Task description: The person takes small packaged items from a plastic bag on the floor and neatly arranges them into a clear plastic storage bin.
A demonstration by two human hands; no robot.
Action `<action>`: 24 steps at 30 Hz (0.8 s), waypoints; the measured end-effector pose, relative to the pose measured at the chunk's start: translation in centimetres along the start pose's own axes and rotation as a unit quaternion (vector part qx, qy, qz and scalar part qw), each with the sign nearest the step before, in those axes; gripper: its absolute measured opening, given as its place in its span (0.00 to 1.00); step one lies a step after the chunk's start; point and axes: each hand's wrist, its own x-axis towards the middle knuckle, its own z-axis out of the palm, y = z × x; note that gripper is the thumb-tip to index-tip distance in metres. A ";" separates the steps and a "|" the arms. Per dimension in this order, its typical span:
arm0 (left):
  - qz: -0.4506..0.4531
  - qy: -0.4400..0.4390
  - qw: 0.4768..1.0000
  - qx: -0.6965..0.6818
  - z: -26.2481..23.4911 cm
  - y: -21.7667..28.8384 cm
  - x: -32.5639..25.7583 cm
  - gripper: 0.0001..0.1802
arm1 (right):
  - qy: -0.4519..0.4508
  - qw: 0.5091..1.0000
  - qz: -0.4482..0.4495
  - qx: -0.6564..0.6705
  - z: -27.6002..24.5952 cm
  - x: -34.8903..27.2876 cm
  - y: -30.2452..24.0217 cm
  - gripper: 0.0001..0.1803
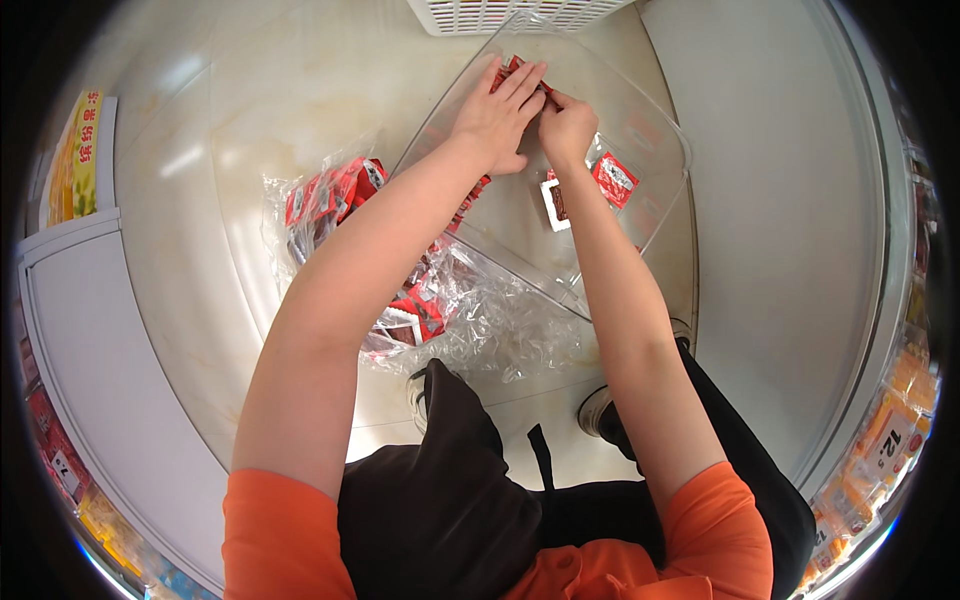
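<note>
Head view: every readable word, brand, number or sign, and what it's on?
Printed wording and numbers are not copied here; only where they show:
Yellow-green package, left: large red characters, legible.
Pale price tag, lower right: large dark numerals, legible.
Small white tag, lower left: dark mark, too small to read surely.
Loose red packet: print too small.
Bagged red packets: print too small and creased.

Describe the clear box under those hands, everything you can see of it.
The clear box looks like rigid plastic, rectangular with rounded corners and a thin rim. It sits open side up, slantwise on the pale floor, which shows through it. Red packets lie inside; the left hand and right hand reach over others toward its far end. Whether they touch the box is unclear. A crumpled bag lies along its near left side.
</note>
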 end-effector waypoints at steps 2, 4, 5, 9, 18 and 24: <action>0.001 0.005 1.000 -0.004 0.3 -0.2 -0.1 0.50 | -0.040 0.999 -0.013 -0.032 -0.2 0.2 -0.1 0.13; 0.000 0.012 1.000 -0.009 0.3 -0.1 0.0 0.51 | -0.100 0.992 -0.047 -0.054 -0.8 0.8 0.5 0.15; 0.000 0.017 1.000 -0.012 0.2 0.1 0.1 0.51 | -0.103 0.992 -0.058 -0.046 -0.8 0.8 1.4 0.17; -0.004 0.007 1.000 -0.018 0.3 0.1 0.1 0.52 | -0.121 0.991 -0.041 -0.046 -3.0 -1.2 2.5 0.25; 0.017 0.053 0.997 -0.055 0.8 -0.5 -0.3 0.52 | -0.275 0.933 0.020 -0.232 -8.3 -6.5 1.1 0.48; 0.054 -0.143 0.988 0.012 -3.5 2.1 -2.4 0.52 | -0.229 0.962 0.072 -0.129 -6.5 -6.9 3.3 0.40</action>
